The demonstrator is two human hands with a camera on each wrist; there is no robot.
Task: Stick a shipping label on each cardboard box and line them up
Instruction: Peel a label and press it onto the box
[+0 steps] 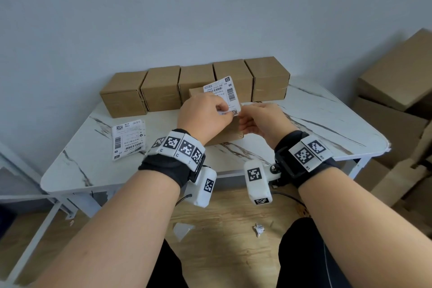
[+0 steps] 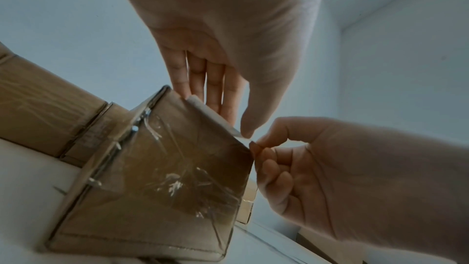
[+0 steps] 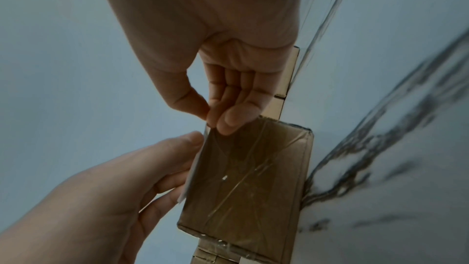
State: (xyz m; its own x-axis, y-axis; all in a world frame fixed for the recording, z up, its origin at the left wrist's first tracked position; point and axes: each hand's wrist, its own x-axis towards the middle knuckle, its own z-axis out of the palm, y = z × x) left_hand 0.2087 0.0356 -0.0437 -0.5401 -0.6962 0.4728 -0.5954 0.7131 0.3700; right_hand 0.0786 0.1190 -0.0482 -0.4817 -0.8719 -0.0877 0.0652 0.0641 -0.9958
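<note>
A brown cardboard box (image 1: 230,133) stands on the marble table (image 1: 315,119), in front of a row of several like boxes (image 1: 161,89) along the wall. Above it a white shipping label (image 1: 222,92) slants upward. My left hand (image 1: 222,110) pinches the label's near edge. My right hand (image 1: 243,112) pinches its near right corner. In the left wrist view the label (image 2: 215,115) lies along the top edge of the taped box (image 2: 164,178), with the left thumb (image 2: 247,131) on it. The right wrist view shows my right hand (image 3: 213,121) nipping the corner above the box (image 3: 243,178).
A stack of printed labels (image 1: 128,138) lies on the table's left part. Large cardboard cartons (image 1: 397,77) are piled on the floor at the right. A crumpled paper scrap (image 1: 259,229) and a white sheet (image 1: 182,229) lie on the wooden floor under the table's front edge.
</note>
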